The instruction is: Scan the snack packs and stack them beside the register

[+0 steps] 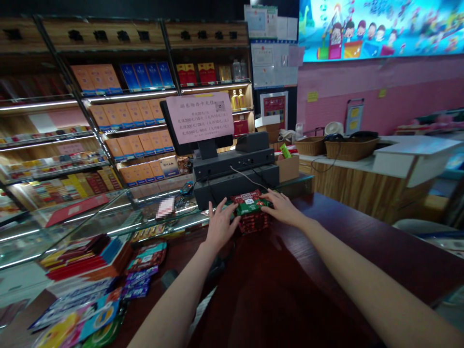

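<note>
A stack of red and green snack packets [250, 207] lies on the dark wooden counter, in front of the black cash register. My left hand [222, 223] is at the left side of the stack, its fingers spread and their tips by the top packet's edge. On the other side, my right hand [281, 207] reaches in with fingers stretched out over the packet's right edge. Neither hand is closed around the stack. Lower packets show as dark red layers under the green-fronted top one.
The register base [235, 176] and its screen with a pink sign [201, 118] stand behind the stack. On the left lie a red and teal packet [148, 257], purple packets [139, 282] and a pile of coloured booklets [87, 258]. A glass case [119, 212] borders the counter.
</note>
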Demonstrator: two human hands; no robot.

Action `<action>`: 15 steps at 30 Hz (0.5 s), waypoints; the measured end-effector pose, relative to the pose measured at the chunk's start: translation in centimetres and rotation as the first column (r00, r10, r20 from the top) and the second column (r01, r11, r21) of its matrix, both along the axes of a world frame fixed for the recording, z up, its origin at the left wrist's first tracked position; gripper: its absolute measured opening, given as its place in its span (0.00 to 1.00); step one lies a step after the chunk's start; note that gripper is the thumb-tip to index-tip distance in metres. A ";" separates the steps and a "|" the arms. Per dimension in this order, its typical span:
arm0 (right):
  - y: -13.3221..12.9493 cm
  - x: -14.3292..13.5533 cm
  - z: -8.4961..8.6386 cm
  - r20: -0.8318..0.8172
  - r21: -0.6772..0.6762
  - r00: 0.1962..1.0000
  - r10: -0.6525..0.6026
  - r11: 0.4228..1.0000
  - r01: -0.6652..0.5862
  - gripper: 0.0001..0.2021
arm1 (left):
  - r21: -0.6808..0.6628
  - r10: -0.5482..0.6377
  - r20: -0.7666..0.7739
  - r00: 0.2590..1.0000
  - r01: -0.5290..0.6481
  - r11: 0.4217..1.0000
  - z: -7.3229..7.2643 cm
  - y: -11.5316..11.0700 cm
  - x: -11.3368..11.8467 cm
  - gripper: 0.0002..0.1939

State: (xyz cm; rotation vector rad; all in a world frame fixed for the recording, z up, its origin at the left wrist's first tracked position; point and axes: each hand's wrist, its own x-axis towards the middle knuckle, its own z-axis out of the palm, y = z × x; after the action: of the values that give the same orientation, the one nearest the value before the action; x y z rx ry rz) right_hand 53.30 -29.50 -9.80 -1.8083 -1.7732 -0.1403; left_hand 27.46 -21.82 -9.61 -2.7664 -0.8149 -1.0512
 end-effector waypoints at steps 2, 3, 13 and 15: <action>0.1 0.1 -0.2 -0.004 -0.004 1.000 0.002 1.000 -0.002 0.19 | -0.017 -0.005 -0.001 1.000 0.005 1.000 0.1 -0.1 0.0 0.20; 0.2 0.1 -0.3 -0.006 -0.004 1.000 0.005 1.000 -0.005 0.18 | -0.024 -0.007 -0.003 1.000 0.007 1.000 0.1 -0.2 0.0 0.20; 0.1 0.2 -0.6 -0.013 -0.037 1.000 0.001 0.999 -0.001 0.19 | -0.060 0.017 0.013 1.000 -0.016 0.998 -0.3 -0.3 0.1 0.18; 0.0 0.1 -0.5 -0.014 -0.051 1.000 -0.002 0.999 0.001 0.19 | -0.067 0.030 0.000 1.000 -0.030 0.997 -0.2 -0.4 0.1 0.18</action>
State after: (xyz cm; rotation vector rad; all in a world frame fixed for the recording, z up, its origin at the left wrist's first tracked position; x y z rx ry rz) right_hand 53.36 -29.53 -10.26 -1.8421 -1.7802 -0.0834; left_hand 27.52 -22.19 -9.80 -2.7987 -0.9054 -1.0391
